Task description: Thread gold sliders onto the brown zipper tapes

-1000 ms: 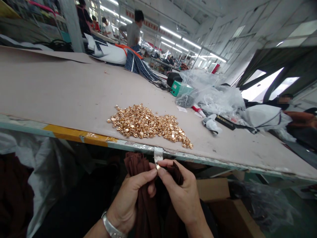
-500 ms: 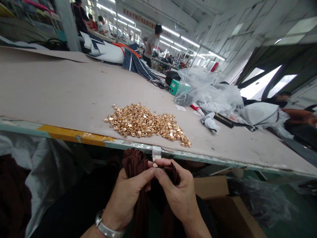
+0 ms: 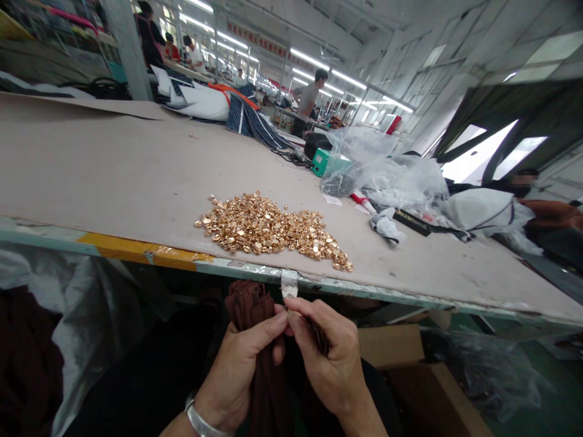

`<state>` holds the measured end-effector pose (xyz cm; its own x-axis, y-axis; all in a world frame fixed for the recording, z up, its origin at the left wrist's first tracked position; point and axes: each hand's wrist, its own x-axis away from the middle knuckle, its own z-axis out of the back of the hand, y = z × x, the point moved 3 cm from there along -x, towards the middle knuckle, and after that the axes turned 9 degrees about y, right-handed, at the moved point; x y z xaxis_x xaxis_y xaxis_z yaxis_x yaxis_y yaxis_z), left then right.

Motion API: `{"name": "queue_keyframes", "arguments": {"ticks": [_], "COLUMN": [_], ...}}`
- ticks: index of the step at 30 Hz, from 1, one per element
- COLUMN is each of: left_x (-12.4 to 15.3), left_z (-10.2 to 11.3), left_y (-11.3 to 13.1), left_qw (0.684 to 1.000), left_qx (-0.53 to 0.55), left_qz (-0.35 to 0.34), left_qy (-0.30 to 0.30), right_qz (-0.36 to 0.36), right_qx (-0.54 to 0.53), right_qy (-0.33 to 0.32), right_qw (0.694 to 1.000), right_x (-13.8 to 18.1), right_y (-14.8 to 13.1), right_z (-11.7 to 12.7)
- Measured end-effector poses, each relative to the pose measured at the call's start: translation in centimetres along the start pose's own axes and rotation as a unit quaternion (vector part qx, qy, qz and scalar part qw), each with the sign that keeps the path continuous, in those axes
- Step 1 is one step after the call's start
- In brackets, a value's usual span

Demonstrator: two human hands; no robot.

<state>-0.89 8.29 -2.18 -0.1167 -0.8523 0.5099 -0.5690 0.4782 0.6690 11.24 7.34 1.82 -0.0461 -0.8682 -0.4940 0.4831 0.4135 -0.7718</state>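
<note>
My left hand (image 3: 234,361) is closed around a bundle of brown fabric strips (image 3: 249,305), whose folded ends stick up above the fingers and whose tails hang down below. Its thumb tip meets the fingertips of my right hand (image 3: 334,358) just under the table edge. The right hand is closed too, with brown fabric (image 3: 321,337) tucked in its palm and its thumb and index finger pinched together. What lies between the touching fingertips is mostly covered. On the table, just beyond both hands, is a heap of small shiny gold metal pieces (image 3: 266,226).
A strip of clear tape (image 3: 289,284) hangs from the table edge (image 3: 150,252) above my fingers. Plastic bags (image 3: 387,164), a green box (image 3: 320,161) and a black case (image 3: 411,222) lie at the right. Below stands a cardboard box (image 3: 392,346). People work in the background.
A small gold piece that showed between my fingertips is now mostly covered by them. My right index finger and thumb have closed in. A person in the background has moved right.
</note>
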Motion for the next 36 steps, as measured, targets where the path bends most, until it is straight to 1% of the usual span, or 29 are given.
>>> {"name": "queue_keyframes", "arguments": {"ticks": [5, 9, 13, 15, 17, 19, 22, 24, 27, 29, 30, 33, 34, 35, 36], "left_x": [-0.2, -0.2, -0.2, -0.2, -0.2, -0.1, 0.2, 0.5, 0.8, 0.9, 0.8, 0.6, 0.5, 0.4, 0.2], "left_z": [0.0, 0.2, 0.3, 0.2, 0.2, 0.2, 0.1, 0.2, 0.3, 0.3, 0.3, 0.2, 0.1, 0.2, 0.3], "left_y": [-0.3, -0.1, 0.0, 0.2, 0.4, 0.6, 0.8, 0.7, 0.4, 0.2, 0.1, -0.4, -0.5, -0.6, -0.5], "left_qw": [1.000, 1.000, 1.000, 1.000, 0.999, 0.999, 0.999, 0.998, 0.994, 0.993, 0.994, 0.991, 0.989, 0.986, 0.986], "left_qx": [0.015, 0.019, 0.010, 0.014, 0.014, 0.004, -0.030, -0.056, -0.088, -0.097, -0.099, -0.129, -0.144, -0.162, -0.166], "left_qz": [0.010, 0.007, 0.003, 0.005, 0.004, -0.005, -0.015, -0.012, -0.002, 0.002, 0.000, -0.011, -0.015, -0.017, -0.020], "left_qy": [0.010, 0.011, 0.017, 0.023, 0.031, 0.032, -0.007, -0.041, -0.065, -0.061, -0.054, -0.031, -0.026, -0.022, -0.022], "right_qz": [0.038, 0.071, 0.052, 0.039, 0.006, -0.065, -0.170, -0.189, -0.182, -0.200, -0.224, -0.298, -0.305, -0.301, -0.289], "right_qx": [0.032, 0.068, 0.091, 0.079, 0.030, -0.044, -0.133, -0.161, -0.150, -0.145, -0.166, -0.269, -0.289, -0.297, -0.293], "right_qy": [0.007, 0.017, 0.018, 0.018, 0.019, 0.023, 0.036, 0.020, -0.021, -0.029, -0.032, -0.051, -0.050, -0.044, -0.030], "right_qw": [0.999, 0.995, 0.994, 0.996, 0.999, 0.997, 0.976, 0.968, 0.972, 0.969, 0.960, 0.915, 0.906, 0.905, 0.911], "right_x": [0.0, 0.2, 0.2, 0.0, -0.4, -0.7, -0.7, -0.4, -0.1, 0.1, 0.2, 0.6, 0.9, 1.1, 1.3], "right_y": [0.6, 0.3, 0.2, 0.3, 0.4, 0.6, 0.5, 0.0, -0.8, -1.1, -1.1, -0.8, -0.5, -0.1, 0.3], "right_z": [-0.2, -0.6, -0.9, -1.0, -1.1, -1.0, -0.5, 0.0, 0.3, 0.1, -0.1, -1.2, -1.5, -1.7, -1.7]}}
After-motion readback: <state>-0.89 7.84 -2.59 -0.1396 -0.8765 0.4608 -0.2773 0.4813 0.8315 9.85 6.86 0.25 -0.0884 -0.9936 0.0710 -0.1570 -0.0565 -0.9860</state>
